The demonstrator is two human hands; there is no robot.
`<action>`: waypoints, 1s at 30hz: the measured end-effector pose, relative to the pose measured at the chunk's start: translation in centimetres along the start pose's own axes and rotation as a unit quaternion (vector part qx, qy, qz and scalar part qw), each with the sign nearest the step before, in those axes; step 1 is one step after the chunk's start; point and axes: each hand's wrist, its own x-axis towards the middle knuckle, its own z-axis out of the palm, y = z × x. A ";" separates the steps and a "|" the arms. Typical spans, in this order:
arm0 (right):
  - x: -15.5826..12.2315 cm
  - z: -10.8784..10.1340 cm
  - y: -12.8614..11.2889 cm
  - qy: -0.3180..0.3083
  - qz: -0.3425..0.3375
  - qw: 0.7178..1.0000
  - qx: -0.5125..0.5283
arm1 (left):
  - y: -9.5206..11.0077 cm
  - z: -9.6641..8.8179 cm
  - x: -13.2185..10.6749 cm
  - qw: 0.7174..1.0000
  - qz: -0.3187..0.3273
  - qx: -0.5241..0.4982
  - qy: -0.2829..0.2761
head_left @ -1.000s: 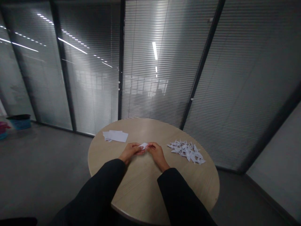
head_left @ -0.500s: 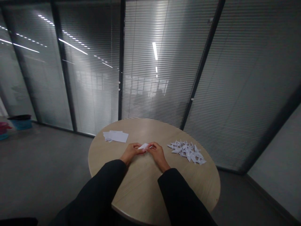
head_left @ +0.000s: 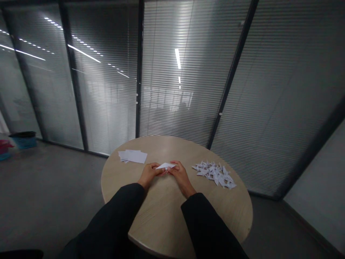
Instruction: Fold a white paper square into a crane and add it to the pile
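Observation:
My left hand and my right hand hold a small folded white paper triangle between them, just above the round wooden table. Its point reaches towards my left hand, and its wider end sits against my right fingers. A stack of white paper sheets lies on the table to the left of my hands. To the right lies a heap of several folded paper cranes, out of reach of my fingers.
Both my forearms are in black sleeves. Glass walls with closed blinds stand behind the table. Blue and pink tubs sit on the grey floor at far left, and a pale wall rises at the right.
The paper has opened out from a small bunched fold into a flatter, longer triangle. My hands have moved slightly apart, and the table, sheets and heap stay put.

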 end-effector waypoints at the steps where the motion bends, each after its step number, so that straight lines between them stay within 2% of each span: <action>1: 0.0 0.0 0.0 -0.001 0.000 1.000 -0.006 | 0.1 0.0 -0.1 1.000 -0.002 0.003 -0.002; 19: 0.1 0.0 -0.1 0.027 -0.025 0.999 -0.035 | -0.1 0.0 0.1 1.000 -0.026 -0.003 0.008; 25: 0.2 0.2 0.1 0.044 -0.005 0.999 -0.023 | -0.3 0.1 0.2 0.999 -0.033 -0.021 0.008; 30: 0.3 0.1 0.2 0.029 0.023 0.999 -0.005 | -0.3 0.0 0.2 0.999 -0.039 -0.023 0.010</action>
